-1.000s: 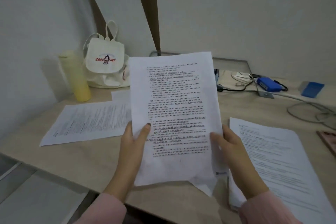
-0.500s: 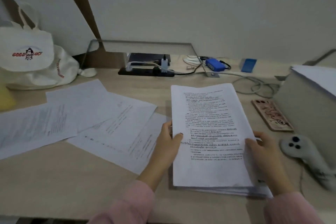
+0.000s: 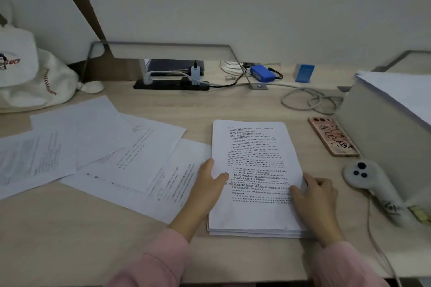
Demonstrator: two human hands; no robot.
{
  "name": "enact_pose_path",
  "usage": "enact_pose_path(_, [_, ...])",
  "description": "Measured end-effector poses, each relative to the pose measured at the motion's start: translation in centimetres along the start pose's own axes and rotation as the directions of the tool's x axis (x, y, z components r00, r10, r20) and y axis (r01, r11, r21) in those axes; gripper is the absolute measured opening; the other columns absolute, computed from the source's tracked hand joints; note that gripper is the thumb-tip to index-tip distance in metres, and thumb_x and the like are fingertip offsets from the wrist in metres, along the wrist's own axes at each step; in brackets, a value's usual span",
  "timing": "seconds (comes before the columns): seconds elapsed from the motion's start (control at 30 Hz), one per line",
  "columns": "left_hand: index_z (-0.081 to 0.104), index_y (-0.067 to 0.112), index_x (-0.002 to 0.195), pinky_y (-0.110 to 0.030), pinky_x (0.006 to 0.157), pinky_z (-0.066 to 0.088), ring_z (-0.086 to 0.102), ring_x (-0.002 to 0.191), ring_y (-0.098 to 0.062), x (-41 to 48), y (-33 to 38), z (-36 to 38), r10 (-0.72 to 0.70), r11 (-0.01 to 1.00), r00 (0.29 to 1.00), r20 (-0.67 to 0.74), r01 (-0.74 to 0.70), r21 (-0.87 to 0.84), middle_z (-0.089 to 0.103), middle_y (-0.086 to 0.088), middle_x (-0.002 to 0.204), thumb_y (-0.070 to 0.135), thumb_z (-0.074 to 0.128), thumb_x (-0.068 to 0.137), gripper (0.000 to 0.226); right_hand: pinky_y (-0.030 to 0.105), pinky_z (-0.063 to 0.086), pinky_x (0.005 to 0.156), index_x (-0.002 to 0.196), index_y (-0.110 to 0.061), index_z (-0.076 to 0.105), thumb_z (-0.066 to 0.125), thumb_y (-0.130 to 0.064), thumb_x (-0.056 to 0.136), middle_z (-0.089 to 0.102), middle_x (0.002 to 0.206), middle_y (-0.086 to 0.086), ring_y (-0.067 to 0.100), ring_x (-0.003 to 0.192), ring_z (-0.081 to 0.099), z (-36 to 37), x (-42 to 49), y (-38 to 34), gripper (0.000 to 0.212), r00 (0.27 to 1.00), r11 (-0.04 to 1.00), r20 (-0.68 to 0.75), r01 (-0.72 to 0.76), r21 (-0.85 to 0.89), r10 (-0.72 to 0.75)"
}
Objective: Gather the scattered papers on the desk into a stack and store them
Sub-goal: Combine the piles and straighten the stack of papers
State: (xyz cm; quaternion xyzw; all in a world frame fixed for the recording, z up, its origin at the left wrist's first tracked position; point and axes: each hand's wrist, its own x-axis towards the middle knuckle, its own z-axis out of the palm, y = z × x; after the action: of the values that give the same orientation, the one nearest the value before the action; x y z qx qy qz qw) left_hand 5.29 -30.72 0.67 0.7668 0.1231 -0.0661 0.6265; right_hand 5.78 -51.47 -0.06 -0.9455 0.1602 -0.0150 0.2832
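I saw the stack flat on the surface, lower right of centre, with the left grip and right grip pinching its side edges. I judged that tugging the loose sheets at left could skew the stack.

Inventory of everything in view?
stack: one, white, desk centre
loose sheets: about four, white, left of stack
bag: one, white, far left
power strip: one, black, back centre
box: one, blue, back, right of strip
cable: one coil, grey, back right
phone: one, pink case, right of stack
controller: one, white, near phone
desk: one, light wood
left hand: one, grips stack's left edge
right hand: one, grips stack's right edge
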Motion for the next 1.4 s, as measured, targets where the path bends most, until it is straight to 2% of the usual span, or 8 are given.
enact_pose_path(0.17, [0.040,0.020,0.137,-0.026,0.105,0.031,0.039,0.125,-0.005,0.0,0.1,-1.2,0.065,0.997,0.998,-0.001,-0.065,-0.050,0.037,0.016,0.135,0.018,0.050,0.092,0.046,0.037,0.027,0.101,0.135,-0.005,0.043,0.060,-0.017,0.086,0.038,0.133,0.025,0.039,0.121,0.034,-0.8,-0.7,-1.3,0.053,0.997,0.997,-0.018,0.074,-0.015,-0.074])
enact_pose_path(0.4, [0.036,0.022,0.139,-0.019,0.100,0.025,0.032,0.131,-0.007,0.4,-1.4,-10.7,0.242,0.941,0.950,-0.197,-0.180,0.286,0.027,0.005,0.151,0.020,0.048,0.094,0.047,0.017,0.022,0.095,0.134,-0.015,0.046,0.060,-0.016,0.088,0.035,0.138,0.012,0.025,0.129,0.033,1.1,-3.9,-9.2,0.049,0.870,0.862,0.030,0.483,0.151,-0.492])
enact_pose_path(0.77, [0.011,0.021,0.149,-0.040,0.119,0.000,-0.005,0.146,-0.023,-3.1,-9.6,-29.1,0.086,0.678,0.809,-0.581,0.380,0.630,-0.001,-0.008,0.160,0.053,0.025,0.094,0.065,0.028,0.018,0.113,0.144,-0.022,0.026,0.046,-0.041,0.093,0.011,0.156,-0.003,0.015,0.142,0.017,12.0,-9.5,-20.5,0.058,0.540,0.662,0.438,0.724,0.192,-0.718])
enact_pose_path(0.93, [0.011,0.027,0.149,-0.037,0.119,-0.004,-0.005,0.147,-0.018,-4.9,-12.1,-30.1,0.154,0.598,0.866,-0.476,0.302,0.742,0.000,-0.003,0.160,0.050,0.023,0.096,0.059,0.031,0.017,0.113,0.146,-0.013,0.023,0.042,-0.039,0.096,0.015,0.157,0.006,0.021,0.142,0.020,15.3,-8.6,-26.3,0.060,0.466,0.584,0.488,0.804,0.115,-0.738])
enact_pose_path(1.03, [0.036,0.026,0.140,-0.033,0.118,0.002,0.011,0.145,-0.013,-6.6,-13.0,-30.5,0.250,0.665,0.851,-0.461,0.195,0.721,0.024,0.004,0.155,0.043,0.035,0.096,0.047,0.031,0.016,0.114,0.147,-0.010,0.021,0.039,-0.034,0.098,0.015,0.157,0.008,0.022,0.143,0.019,17.1,-7.4,-29.4,0.058,0.457,0.558,0.489,0.826,0.077,-0.743])
enact_pose_path(1.13, [0.058,0.020,0.108,-0.035,0.107,0.032,0.049,0.120,-0.020,-8.4,-13.5,-31.4,0.374,0.693,0.776,-0.508,0.131,0.709,0.056,0.002,0.121,0.033,0.046,0.095,0.022,0.031,0.018,0.112,0.145,-0.006,0.022,0.039,-0.027,0.098,0.018,0.156,0.013,0.025,0.141,0.023,18.4,-5.9,-31.5,0.055,0.445,0.521,0.503,0.853,0.012,-0.740])
enact_pose_path(1.27, [0.057,0.013,0.079,-0.040,0.079,0.046,0.053,0.085,-0.026,-9.5,-14.0,-32.7,0.431,0.700,0.631,-0.645,0.216,0.680,0.052,-0.002,0.087,0.023,0.062,0.087,0.014,0.035,0.033,0.099,0.132,-0.007,0.040,0.047,-0.039,0.092,0.040,0.140,0.013,0.029,0.126,0.038,19.6,-5.1,-32.2,0.052,0.375,0.460,0.581,0.888,-0.002,-0.722])
enact_pose_path(1.4, [0.040,0.021,0.138,-0.039,0.116,0.008,0.024,0.140,-0.026,-8.9,-15.0,-32.7,0.252,0.705,0.650,-0.717,0.384,0.596,0.035,-0.005,0.148,0.055,0.045,0.088,0.060,0.032,0.041,0.083,0.126,-0.014,0.045,0.043,-0.054,0.090,0.050,0.124,0.005,0.023,0.112,0.046,20.1,-4.5,-32.2,0.054,0.326,0.285,0.532,0.945,-0.162,-0.782])
